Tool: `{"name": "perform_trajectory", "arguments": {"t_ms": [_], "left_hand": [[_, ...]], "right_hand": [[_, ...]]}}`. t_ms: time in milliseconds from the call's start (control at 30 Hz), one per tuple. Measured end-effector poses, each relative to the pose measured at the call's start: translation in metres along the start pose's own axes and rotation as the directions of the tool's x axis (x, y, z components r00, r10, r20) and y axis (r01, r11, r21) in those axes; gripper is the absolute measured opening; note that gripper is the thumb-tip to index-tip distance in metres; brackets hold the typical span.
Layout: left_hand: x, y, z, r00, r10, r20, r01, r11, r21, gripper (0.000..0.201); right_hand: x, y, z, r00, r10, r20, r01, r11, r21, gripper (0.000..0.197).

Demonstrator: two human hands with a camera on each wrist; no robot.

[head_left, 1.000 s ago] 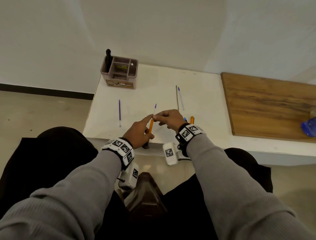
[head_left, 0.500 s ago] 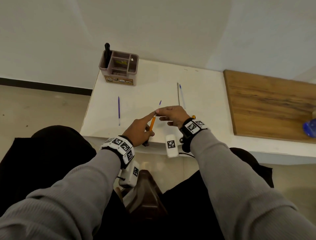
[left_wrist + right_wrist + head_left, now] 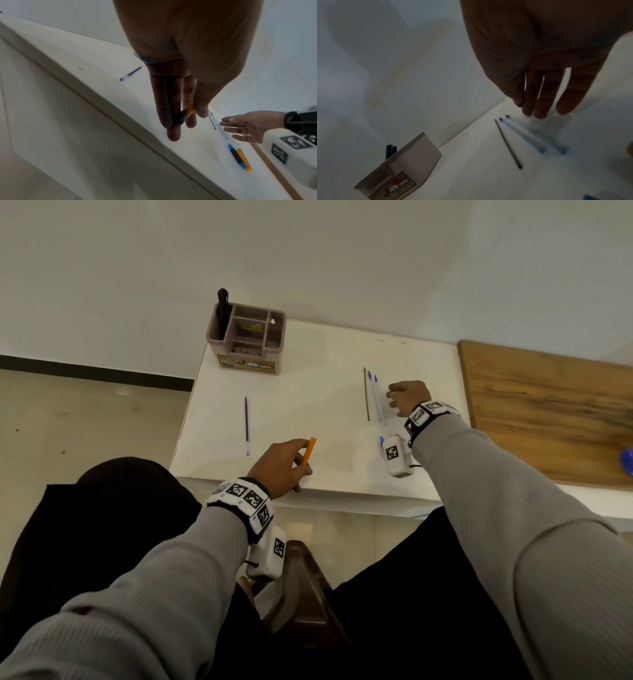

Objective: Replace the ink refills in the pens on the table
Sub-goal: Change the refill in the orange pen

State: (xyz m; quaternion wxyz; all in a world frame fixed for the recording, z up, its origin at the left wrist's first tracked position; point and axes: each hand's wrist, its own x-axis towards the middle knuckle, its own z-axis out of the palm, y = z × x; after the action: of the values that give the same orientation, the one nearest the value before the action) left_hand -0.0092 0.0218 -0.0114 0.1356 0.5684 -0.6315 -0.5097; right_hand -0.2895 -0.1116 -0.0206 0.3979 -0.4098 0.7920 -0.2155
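My left hand [image 3: 284, 463] [image 3: 180, 119] holds an orange pen barrel [image 3: 309, 451] [image 3: 187, 110] near the front edge of the white table [image 3: 308, 392]. My right hand [image 3: 406, 400] [image 3: 539, 102] hovers open, fingers straight, just right of two pale blue-tipped refills [image 3: 376, 398] [image 3: 532, 135] and a thin dark refill [image 3: 366, 393] [image 3: 507, 143]. A purple refill [image 3: 246, 424] [image 3: 130, 73] lies alone on the left. A blue pen part [image 3: 236, 156] and an orange pen part [image 3: 244, 160] lie near the front edge, below the right wrist.
A brown desk organizer [image 3: 246, 340] [image 3: 399, 167] with a dark pen in it stands at the table's back left. A wooden board [image 3: 548, 412] adjoins the table on the right, with a blue object [image 3: 627, 462] at its edge. My lap is below the table.
The right hand pulled a refill out of the orange barrel, carried it back right, and now hovers open beside the other refills. The left hand stayed near the front edge with the barrel.
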Motion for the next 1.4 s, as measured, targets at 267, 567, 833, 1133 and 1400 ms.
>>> {"name": "perform_trajectory", "arguments": {"t_ms": [267, 567, 833, 1133, 1400], "left_hand": [[0.002, 0.004, 0.0, 0.999, -0.016, -0.027, 0.015, 0.999, -0.031, 0.046], [0.0, -0.019, -0.04, 0.851, -0.359, -0.383, 0.311, 0.933, -0.181, 0.032], [-0.017, -0.027, -0.058, 0.764, -0.425, -0.486, 0.335, 0.905, -0.264, 0.059], [-0.03, -0.003, -0.049, 0.961, -0.199, -0.191, 0.157, 0.964, -0.217, 0.052], [-0.032, 0.017, -0.022, 1.0, -0.012, 0.023, 0.016, 0.988, -0.154, 0.05]], "right_hand": [[-0.013, 0.006, 0.018, 0.979, -0.148, -0.143, 0.15, 0.989, 0.005, 0.034], [-0.104, -0.055, 0.137, 0.906, -0.29, 0.307, 0.314, 0.949, -0.03, 0.017], [-0.133, -0.071, 0.207, 0.941, -0.193, 0.278, 0.303, 0.847, -0.437, 0.041], [-0.138, -0.054, 0.147, 0.963, -0.093, 0.252, 0.24, 0.721, -0.65, 0.052], [-0.165, -0.046, 0.063, 0.976, -0.179, 0.121, 0.108, 0.889, 0.445, 0.013]]}}
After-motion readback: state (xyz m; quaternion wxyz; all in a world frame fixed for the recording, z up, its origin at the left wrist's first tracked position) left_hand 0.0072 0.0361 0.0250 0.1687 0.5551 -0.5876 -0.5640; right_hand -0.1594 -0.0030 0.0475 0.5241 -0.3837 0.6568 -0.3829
